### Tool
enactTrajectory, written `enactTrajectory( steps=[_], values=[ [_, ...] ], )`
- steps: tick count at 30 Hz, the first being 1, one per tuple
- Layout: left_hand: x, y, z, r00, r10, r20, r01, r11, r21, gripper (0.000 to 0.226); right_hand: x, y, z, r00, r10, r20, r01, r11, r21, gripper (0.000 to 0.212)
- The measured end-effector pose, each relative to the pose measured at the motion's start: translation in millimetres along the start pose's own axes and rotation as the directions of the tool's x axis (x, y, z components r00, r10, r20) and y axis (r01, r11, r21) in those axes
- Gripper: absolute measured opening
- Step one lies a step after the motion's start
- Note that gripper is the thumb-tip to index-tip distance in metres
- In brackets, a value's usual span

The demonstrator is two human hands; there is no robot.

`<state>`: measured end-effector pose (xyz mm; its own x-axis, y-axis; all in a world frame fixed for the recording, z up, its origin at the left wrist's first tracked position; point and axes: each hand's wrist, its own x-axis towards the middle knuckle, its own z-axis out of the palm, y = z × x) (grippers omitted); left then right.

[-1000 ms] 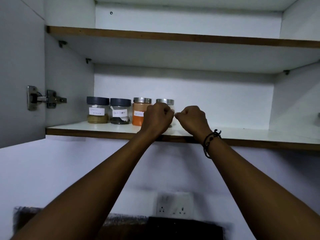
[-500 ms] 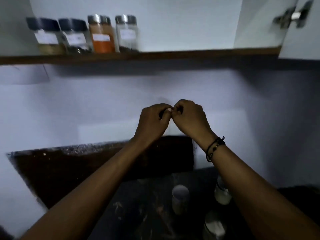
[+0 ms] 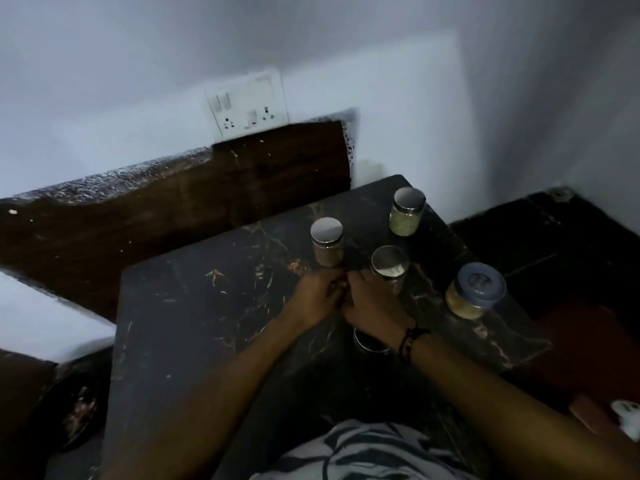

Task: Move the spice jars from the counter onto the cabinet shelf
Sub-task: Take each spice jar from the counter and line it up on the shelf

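Several spice jars stand on the dark marble counter. A silver-lidded jar of brown spice is just beyond my hands, and a silver-lidded jar of greenish spice is at the far right corner. A third silver-lidded jar stands against my right hand's fingers. A blue-grey-lidded jar sits near the right edge. Another jar is mostly hidden under my right wrist. My left hand and right hand rest together, fingers curled, holding nothing. The cabinet shelf is out of view.
A white wall socket sits above a dark brown backsplash. The counter ends close to the right of the jars, with a lower dark surface beyond. A white object lies at the bottom right.
My view has swung down from the cabinet shelf to the counter. Both closed hands came down from the shelf edge and now sit among the counter jars.
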<state>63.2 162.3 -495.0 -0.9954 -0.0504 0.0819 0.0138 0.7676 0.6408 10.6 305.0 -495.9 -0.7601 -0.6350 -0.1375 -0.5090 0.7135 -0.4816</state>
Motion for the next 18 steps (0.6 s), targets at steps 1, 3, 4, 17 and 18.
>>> enactTrajectory(
  steps=[1,3,4,17,18],
  values=[
    [-5,0,11,0.999,0.002,0.041,-0.002,1.0,-0.008,0.024,-9,8,9,1.0,0.01,0.001,-0.01,1.0,-0.026,0.038],
    [-14,3,31,0.995,0.021,0.101,-0.015,0.998,-0.056,0.026,-26,22,22,0.999,0.025,-0.029,-0.029,0.992,-0.127,0.044],
    [-16,4,38,0.993,0.039,0.11,-0.03,0.996,-0.082,0.027,-33,28,28,0.998,0.026,-0.064,-0.038,0.981,-0.193,0.047],
    [-20,11,77,0.899,-0.326,0.293,0.429,0.793,-0.433,0.029,-53,65,65,0.989,0.147,0.002,-0.147,0.987,0.062,0.11],
    [-18,9,79,0.891,-0.366,0.269,0.452,0.767,-0.455,0.033,-53,66,66,0.988,0.141,-0.06,-0.133,0.984,0.121,0.106]
  ],
)
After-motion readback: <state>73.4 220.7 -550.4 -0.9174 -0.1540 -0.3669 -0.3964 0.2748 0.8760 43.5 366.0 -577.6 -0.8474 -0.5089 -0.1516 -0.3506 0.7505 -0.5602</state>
